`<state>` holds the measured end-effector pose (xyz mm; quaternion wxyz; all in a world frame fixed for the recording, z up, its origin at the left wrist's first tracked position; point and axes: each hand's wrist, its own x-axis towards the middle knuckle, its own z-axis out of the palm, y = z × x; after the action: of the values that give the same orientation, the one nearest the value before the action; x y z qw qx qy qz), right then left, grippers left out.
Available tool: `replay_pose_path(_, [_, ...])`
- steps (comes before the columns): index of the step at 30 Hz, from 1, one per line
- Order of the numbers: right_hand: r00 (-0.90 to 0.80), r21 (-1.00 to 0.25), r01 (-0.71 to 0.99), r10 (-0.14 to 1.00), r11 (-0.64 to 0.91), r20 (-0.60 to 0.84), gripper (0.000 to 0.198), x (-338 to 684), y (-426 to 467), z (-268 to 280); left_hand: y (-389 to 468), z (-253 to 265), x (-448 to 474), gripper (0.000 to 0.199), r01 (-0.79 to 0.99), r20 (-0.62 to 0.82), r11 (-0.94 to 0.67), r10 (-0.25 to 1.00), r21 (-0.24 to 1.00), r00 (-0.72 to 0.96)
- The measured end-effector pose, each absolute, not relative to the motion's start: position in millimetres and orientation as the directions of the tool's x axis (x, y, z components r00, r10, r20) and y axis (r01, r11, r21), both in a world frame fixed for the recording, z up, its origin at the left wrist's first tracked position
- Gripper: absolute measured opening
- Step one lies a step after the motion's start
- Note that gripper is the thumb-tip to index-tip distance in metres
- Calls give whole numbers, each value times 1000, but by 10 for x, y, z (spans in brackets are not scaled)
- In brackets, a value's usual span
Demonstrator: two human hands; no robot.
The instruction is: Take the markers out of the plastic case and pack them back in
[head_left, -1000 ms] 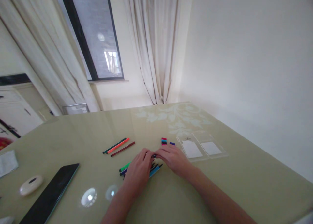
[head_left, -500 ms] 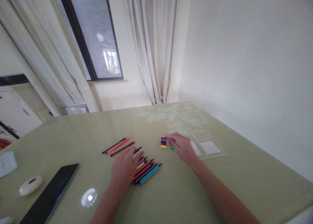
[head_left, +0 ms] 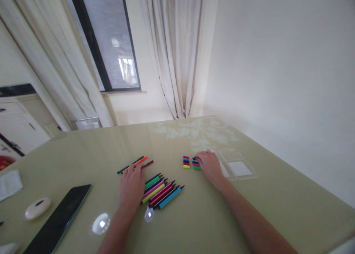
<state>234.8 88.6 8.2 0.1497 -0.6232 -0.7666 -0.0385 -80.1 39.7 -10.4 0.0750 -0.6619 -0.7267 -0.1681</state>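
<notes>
My left hand (head_left: 132, 185) reaches over the capped markers, its fingers stretched out and touching or just above the brown marker (head_left: 148, 164). Beyond its fingertips lie an orange marker (head_left: 142, 159) and a dark green marker (head_left: 122, 170). Uncapped markers (head_left: 163, 191) in several colours lie side by side just right of this hand. My right hand (head_left: 210, 167) has its fingertips closed on a small dark purple marker cap (head_left: 194, 158), at the far end of a short row of caps (head_left: 196, 166). Left of that row is another column of coloured caps (head_left: 186, 162).
An opened clear plastic case (head_left: 251, 174) with white inserts lies beyond my right wrist. At the left are a black tablet-like slab (head_left: 58, 217), a white oval object (head_left: 38, 208) and a folded pale cloth (head_left: 10, 184). A wall runs along the table's right side.
My left hand has moved left and away from the uncapped markers to the brown one, leaving a dark purple marker beside the green. My right hand has brought the purple cap down to the second row.
</notes>
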Motion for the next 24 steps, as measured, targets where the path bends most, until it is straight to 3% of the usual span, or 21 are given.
replay_pose_path(3, [-175,-135,968,952,213,252,28,2340,874,93,389,-83,-882,35,978,294,186,933,97,-207])
replay_pose_path(9, [-196,-119,967,954,227,229,26,2327,879,57,368,-16,-906,27,965,221,233,942,120,-255])
replay_pose_path(16, [-185,-213,931,888,295,421,27,2380,902,-5,373,31,-859,29,969,300,182,927,165,-225])
replay_pose_path(20, [-205,-316,858,835,405,511,25,2264,789,65,395,32,-714,24,938,342,-40,936,344,-86])
replay_pose_path(24, [-368,-332,726,747,603,554,34,2033,604,114,344,42,-456,19,841,389,-315,911,440,138])
